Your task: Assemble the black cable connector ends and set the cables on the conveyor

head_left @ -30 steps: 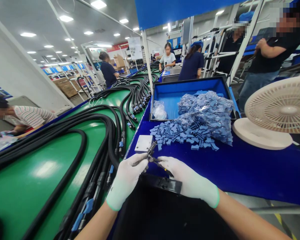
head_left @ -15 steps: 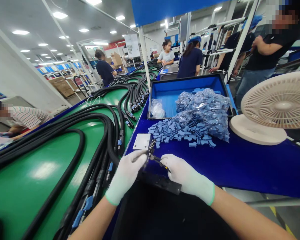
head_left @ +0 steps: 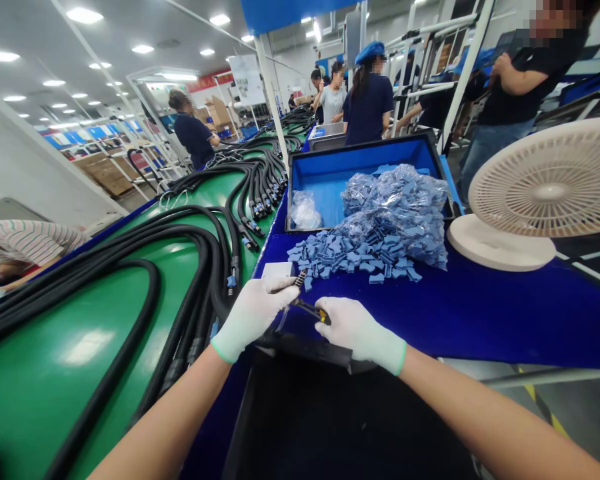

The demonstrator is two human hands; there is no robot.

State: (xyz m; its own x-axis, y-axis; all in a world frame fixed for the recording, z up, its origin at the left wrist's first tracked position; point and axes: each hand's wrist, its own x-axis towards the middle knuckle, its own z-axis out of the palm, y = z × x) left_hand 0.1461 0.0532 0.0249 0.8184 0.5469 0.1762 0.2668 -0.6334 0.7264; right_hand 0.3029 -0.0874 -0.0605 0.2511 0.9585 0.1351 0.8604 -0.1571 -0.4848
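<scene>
My left hand (head_left: 257,313), in a white glove, is closed around a small dark part with a ribbed, spring-like end (head_left: 301,278). My right hand (head_left: 360,330), gloved too, grips black-and-yellow pliers (head_left: 320,312) whose nose points left at the fingers of my left hand. Whether the jaws touch the part is too small to tell. Just beyond my left fingers lies a light grey block (head_left: 277,269). A pile of loose blue plastic clips (head_left: 340,255) is spread past both hands. Below my hands is the rim of a black bin (head_left: 310,348).
Behind the clips stands a blue crate (head_left: 325,170) with a clear bag of blue clips (head_left: 405,207). A beige fan (head_left: 550,193) is at the right. Black hoses (head_left: 200,247) lie along the green table (head_left: 100,313) on the left. Several people work around.
The view has shifted, so the crate, clips and fan sit farther left and higher. The pliers' yellow handle part shows more in my right hand. Both hands keep their hold.
</scene>
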